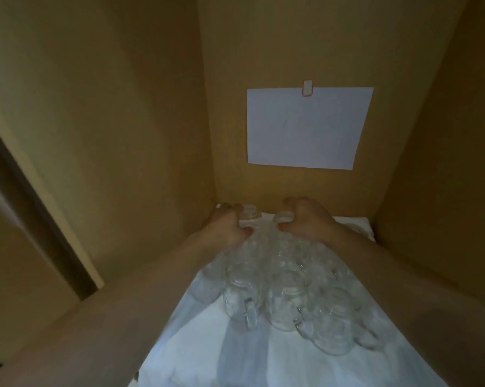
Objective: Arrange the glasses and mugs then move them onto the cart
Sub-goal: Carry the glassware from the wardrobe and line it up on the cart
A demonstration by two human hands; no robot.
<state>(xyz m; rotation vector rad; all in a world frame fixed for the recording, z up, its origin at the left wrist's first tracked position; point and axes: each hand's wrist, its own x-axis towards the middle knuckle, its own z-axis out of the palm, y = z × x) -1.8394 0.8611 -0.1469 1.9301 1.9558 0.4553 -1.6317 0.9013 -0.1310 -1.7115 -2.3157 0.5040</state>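
Several clear glass mugs (284, 300) stand upside down in rows on a white cloth (235, 356) inside a wooden cupboard. Both my arms reach to the back row. My left hand (226, 226) curls its fingers round an upturned glass (249, 212) at the back left. My right hand (305, 220) grips another upturned glass (284, 217) beside it. The front mugs show their handles (249, 314) toward me. The glasses under my hands are mostly hidden by my fingers.
Wooden cupboard walls close in on the left (124, 135), back (277, 37) and right (445, 191). A white paper sheet (305, 127) is clipped to the back wall. A dark door frame (31, 205) runs down the left.
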